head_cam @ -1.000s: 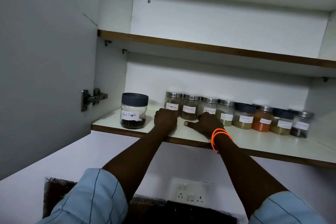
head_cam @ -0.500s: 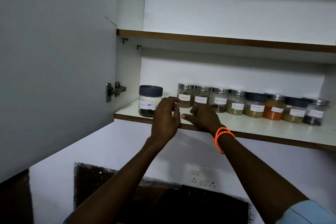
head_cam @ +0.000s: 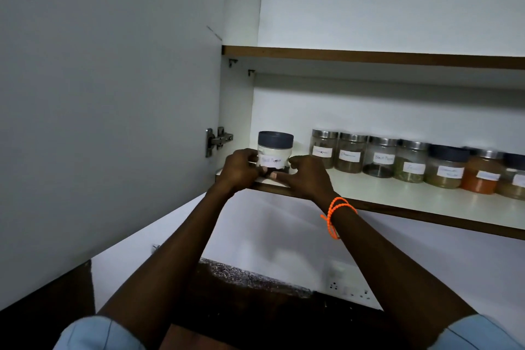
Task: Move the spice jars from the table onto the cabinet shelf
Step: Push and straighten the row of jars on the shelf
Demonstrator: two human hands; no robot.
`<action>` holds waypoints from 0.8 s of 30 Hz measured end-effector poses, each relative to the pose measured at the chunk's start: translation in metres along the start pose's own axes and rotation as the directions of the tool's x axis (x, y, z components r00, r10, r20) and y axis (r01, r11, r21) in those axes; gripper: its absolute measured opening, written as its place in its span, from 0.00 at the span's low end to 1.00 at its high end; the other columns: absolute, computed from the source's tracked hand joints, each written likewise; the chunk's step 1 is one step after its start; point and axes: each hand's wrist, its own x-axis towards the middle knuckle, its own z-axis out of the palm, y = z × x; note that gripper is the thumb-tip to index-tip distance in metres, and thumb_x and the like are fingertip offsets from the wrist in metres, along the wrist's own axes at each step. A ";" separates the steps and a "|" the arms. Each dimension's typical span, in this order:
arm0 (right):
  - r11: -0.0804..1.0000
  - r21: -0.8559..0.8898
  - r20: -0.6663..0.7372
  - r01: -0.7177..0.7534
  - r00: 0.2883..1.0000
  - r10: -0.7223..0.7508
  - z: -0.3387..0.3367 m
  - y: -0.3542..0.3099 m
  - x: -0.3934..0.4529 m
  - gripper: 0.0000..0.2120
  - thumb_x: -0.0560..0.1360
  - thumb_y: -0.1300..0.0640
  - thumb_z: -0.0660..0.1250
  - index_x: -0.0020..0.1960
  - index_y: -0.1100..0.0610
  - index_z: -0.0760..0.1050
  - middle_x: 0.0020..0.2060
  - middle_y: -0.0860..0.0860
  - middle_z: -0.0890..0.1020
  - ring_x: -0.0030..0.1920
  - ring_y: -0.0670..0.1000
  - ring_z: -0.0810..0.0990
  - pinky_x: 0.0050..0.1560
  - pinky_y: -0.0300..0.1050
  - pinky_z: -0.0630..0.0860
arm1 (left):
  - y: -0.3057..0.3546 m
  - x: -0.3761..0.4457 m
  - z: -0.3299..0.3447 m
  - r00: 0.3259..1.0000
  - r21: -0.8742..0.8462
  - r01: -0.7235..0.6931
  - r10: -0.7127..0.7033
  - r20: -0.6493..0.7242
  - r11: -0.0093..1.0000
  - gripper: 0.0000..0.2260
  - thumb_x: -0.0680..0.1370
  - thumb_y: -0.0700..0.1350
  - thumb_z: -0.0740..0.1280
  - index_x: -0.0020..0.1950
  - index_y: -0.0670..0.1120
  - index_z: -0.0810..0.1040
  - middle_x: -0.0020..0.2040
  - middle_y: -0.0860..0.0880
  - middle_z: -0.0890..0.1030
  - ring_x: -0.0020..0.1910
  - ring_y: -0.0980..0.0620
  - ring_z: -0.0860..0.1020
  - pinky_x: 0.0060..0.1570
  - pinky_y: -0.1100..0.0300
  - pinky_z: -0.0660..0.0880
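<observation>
Home kitchen. White wall cabinet point(head_cam: 369, 23), door point(head_cam: 108, 94) swung open on metal hinge point(head_cam: 217, 139), two brown-edged shelves. Lower shelf point(head_cam: 397, 196) carries row of hand-labelled spice jars point(head_cam: 397, 159) with powders and seeds. Below: dark speckled stone backsplash point(head_cam: 250, 278) and wall socket panel point(head_cam: 349, 290).

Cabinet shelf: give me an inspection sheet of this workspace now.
Surface: white lower shelf, brown front edge.
Job's things: black pepper jar upright at the left end, apart from the row of labelled jars along the back.
Clutter: nothing seen.
Hands: left hand and right hand grip the pepper jar's base from either side.
Cables: nothing seen.
Surroundings: open door, hinge, upper shelf, wall socket.
</observation>
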 end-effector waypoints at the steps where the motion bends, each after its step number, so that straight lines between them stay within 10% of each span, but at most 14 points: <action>1: 1.000 0.003 0.012 -0.011 1.000 0.011 0.001 0.000 0.006 0.21 0.67 0.36 0.77 0.39 0.52 0.76 0.33 0.47 0.76 0.39 0.50 0.78 0.30 0.41 0.63 | 0.001 0.008 0.003 1.000 0.023 0.008 -0.008 0.002 1.000 0.19 0.72 0.44 0.78 0.62 0.42 0.83 0.57 0.46 0.85 0.58 0.48 0.82 0.60 0.52 0.78; 5: 0.995 -0.036 0.033 -0.094 0.995 0.095 -0.002 0.009 0.027 0.22 0.68 0.42 0.79 0.31 0.53 0.70 0.28 0.49 0.72 0.36 0.52 0.75 0.29 0.42 0.61 | 0.010 0.040 0.019 0.995 0.164 0.054 -0.067 0.071 0.985 0.11 0.72 0.47 0.80 0.41 0.45 0.80 0.46 0.42 0.82 0.47 0.48 0.77 0.55 0.52 0.76; 9: 0.988 -0.087 0.015 -0.125 0.992 0.127 0.003 0.028 0.049 0.27 0.63 0.35 0.77 0.46 0.58 0.81 0.39 0.53 0.83 0.42 0.55 0.82 0.33 0.42 0.68 | 0.016 0.069 0.044 0.990 0.260 0.027 -0.062 0.127 0.965 0.14 0.72 0.49 0.79 0.46 0.38 0.84 0.48 0.39 0.85 0.46 0.46 0.81 0.39 0.60 0.70; 16: 0.984 -0.167 0.060 -0.070 0.995 0.081 0.009 0.063 0.094 0.31 0.60 0.35 0.73 0.54 0.55 0.83 0.46 0.53 0.87 0.47 0.55 0.86 0.47 0.49 0.83 | 0.026 0.116 0.078 0.976 0.393 -0.071 -0.017 0.216 0.917 0.18 0.77 0.48 0.74 0.60 0.37 0.81 0.61 0.39 0.81 0.61 0.41 0.80 0.57 0.56 0.75; 24: 0.962 -0.251 -0.078 -0.110 0.993 0.093 0.028 0.077 0.125 0.22 0.63 0.43 0.79 0.52 0.54 0.82 0.44 0.52 0.86 0.44 0.54 0.86 0.45 0.51 0.85 | 0.013 0.146 0.089 0.974 0.414 -0.056 -0.041 0.223 0.909 0.12 0.75 0.48 0.76 0.48 0.43 0.76 0.56 0.40 0.83 0.56 0.43 0.82 0.45 0.60 0.71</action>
